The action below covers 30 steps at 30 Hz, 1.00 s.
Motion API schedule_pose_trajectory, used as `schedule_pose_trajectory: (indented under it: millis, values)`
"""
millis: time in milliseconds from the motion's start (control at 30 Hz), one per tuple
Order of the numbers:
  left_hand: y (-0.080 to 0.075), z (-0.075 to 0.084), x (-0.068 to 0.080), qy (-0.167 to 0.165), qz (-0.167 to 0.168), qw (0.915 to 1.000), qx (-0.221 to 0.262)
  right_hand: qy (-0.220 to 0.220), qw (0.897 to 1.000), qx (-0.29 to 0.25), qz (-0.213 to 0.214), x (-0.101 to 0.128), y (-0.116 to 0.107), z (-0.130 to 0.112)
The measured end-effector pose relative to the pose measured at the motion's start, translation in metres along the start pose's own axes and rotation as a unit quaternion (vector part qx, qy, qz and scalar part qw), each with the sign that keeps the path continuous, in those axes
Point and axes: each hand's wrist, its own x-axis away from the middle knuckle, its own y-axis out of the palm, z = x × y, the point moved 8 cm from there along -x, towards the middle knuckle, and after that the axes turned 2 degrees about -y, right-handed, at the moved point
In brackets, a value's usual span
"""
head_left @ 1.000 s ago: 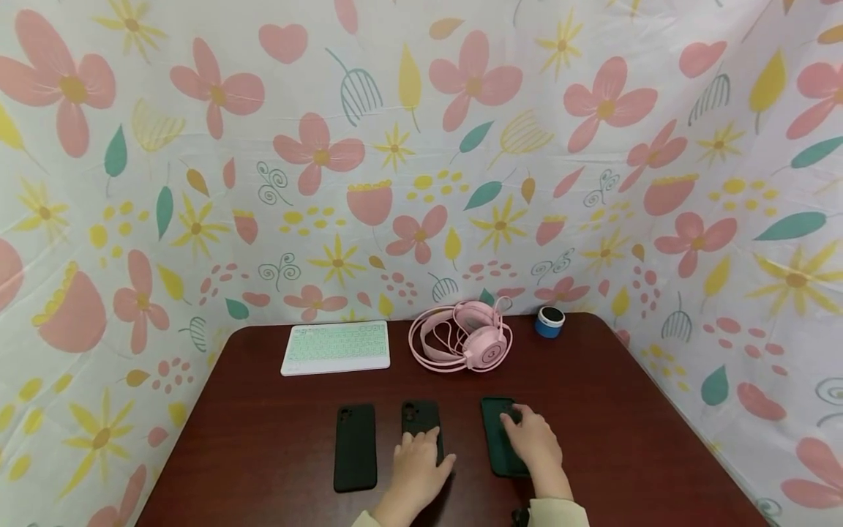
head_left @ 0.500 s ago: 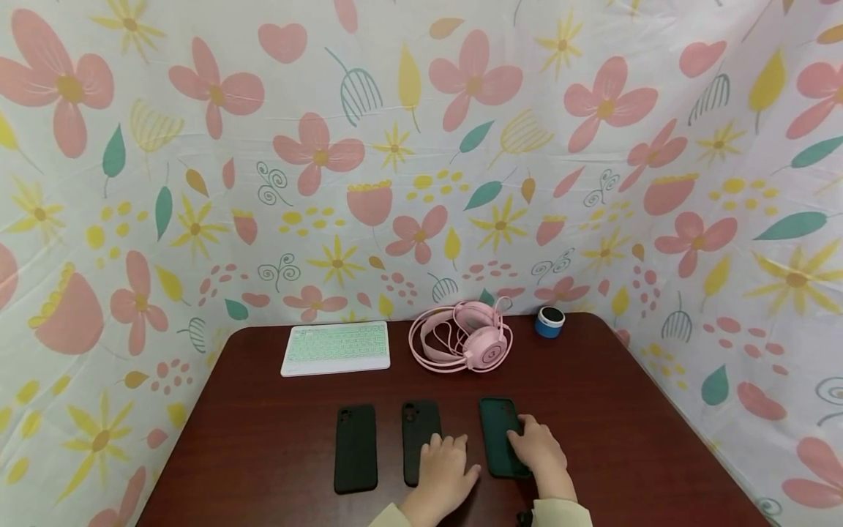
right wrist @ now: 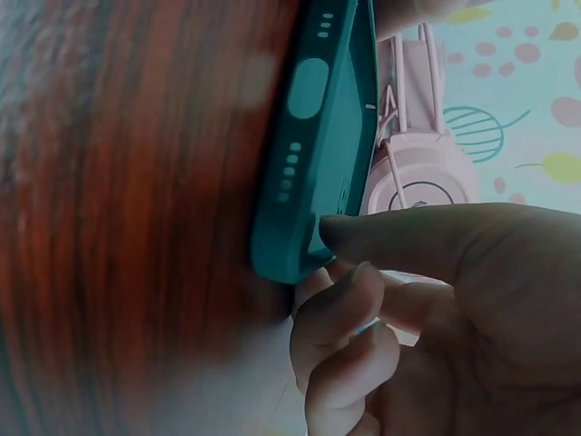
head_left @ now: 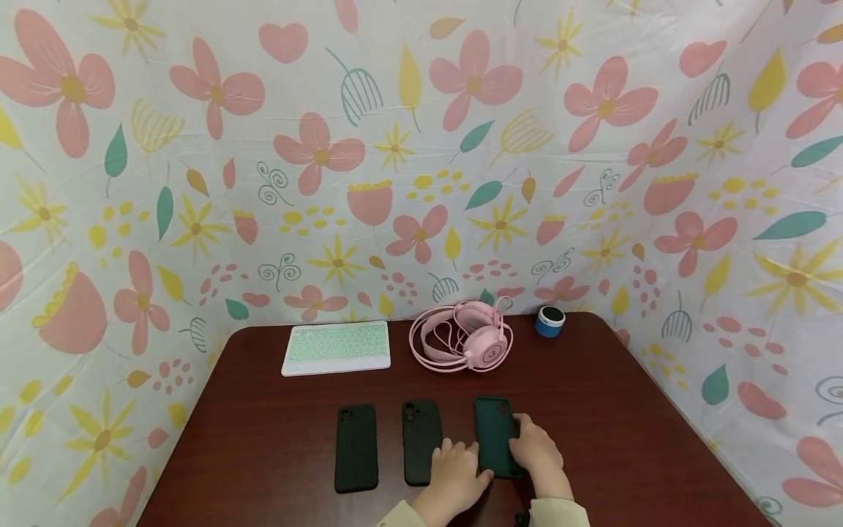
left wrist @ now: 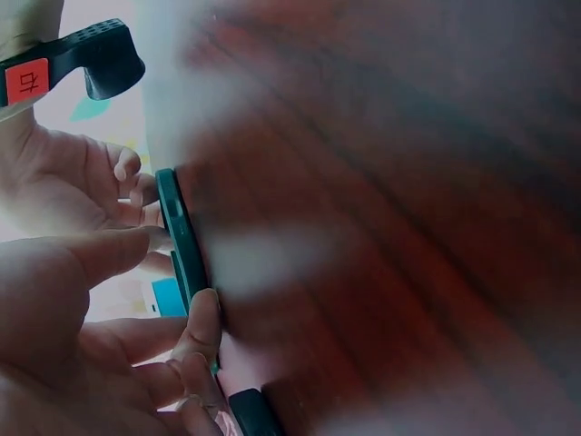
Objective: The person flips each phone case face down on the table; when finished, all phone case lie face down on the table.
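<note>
A dark red table [head_left: 612,410] is seen from above, walled by floral cloth. Three phone cases lie in a row near the front edge. The rightmost, a teal phone case [head_left: 494,435], is held between both hands: the right hand [head_left: 536,450] is curled at its right edge, with thumb and fingers pinching a corner in the right wrist view, and the left hand [head_left: 457,472] is pressed with bent fingertips against its left edge. Two black phone cases [head_left: 356,446] lie untouched to the left. For a clean lift, the case is best gripped evenly along both long edges and raised level, so that the neighbouring black case is not nudged
</note>
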Motion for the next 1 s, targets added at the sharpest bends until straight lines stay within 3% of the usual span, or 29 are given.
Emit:
schedule_pose_trajectory:
  millis: [333, 1000]
  values:
    - [0.002, 0.002, -0.001, -0.010, -0.007, 0.9998, 0.019, 0.005, 1.000, -0.005, -0.004, 0.001, 0.000, -0.002]
    - [-0.011, 0.006, 0.009, 0.015, 0.014, 0.9977, 0.065, -0.011, 1.000, -0.004, 0.012, -0.001, 0.005, -0.008]
